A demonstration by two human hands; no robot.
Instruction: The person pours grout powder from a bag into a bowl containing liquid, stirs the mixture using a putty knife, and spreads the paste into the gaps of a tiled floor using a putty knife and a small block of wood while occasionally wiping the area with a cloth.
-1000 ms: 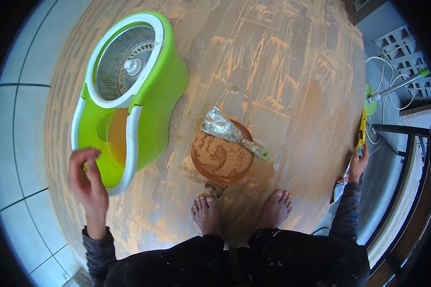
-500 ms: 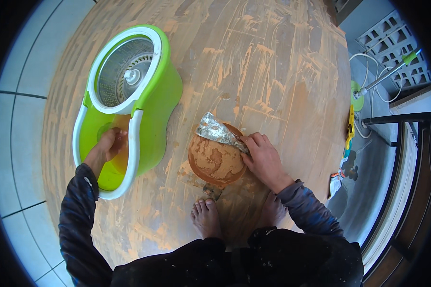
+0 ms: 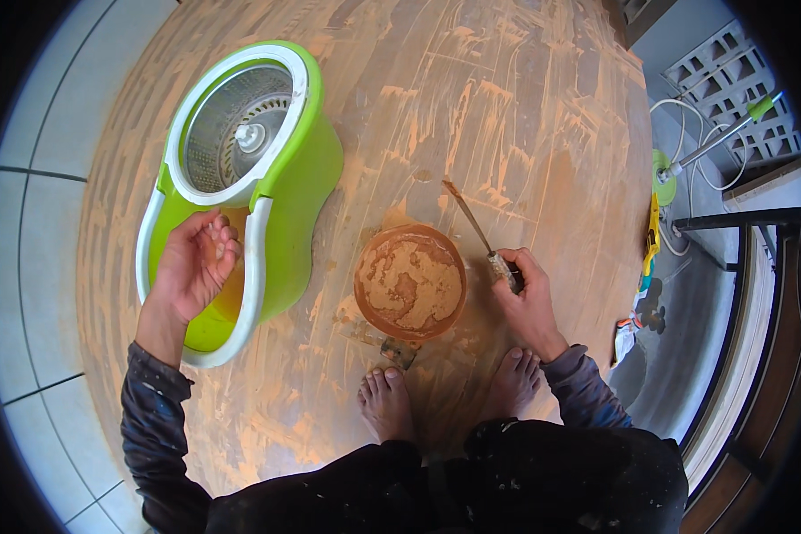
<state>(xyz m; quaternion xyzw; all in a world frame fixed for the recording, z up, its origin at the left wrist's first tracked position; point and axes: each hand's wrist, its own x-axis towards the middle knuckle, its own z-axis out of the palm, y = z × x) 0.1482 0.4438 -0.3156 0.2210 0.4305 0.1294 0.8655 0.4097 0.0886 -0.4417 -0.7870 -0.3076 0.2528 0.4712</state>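
Note:
My left hand (image 3: 196, 262) is cupped palm up above the water compartment of the green mop bucket (image 3: 303, 222), fingers curled together; what they hold, if anything, is too small to make out. My right hand (image 3: 529, 303) grips a putty knife (image 3: 473, 221) by its speckled handle, its blade raised edge-on to the right of and above the bowl. The orange bowl (image 3: 409, 283) holds a cracked tan-orange paste and stands on the smeared wood-look floor (image 3: 543, 107). Another small scraper (image 3: 399, 354) lies just below it. The bucket's metal spin basket (image 3: 214, 133) is at its far end.
My bare feet (image 3: 384, 400) are below the bowl. Grey tiles (image 3: 44, 267) border the left. At the right edge lie a mop (image 3: 712, 151), white cable, yellow package (image 3: 650, 240), orange-and-white item (image 3: 625, 338) and black metal frame (image 3: 748, 216); white lattice blocks (image 3: 730, 98) stand behind.
My right hand came from the far right to the bowl, took the putty knife and lifted it rightward off the paste. My left hand dipped into the bucket, then rose, cupped, above it.

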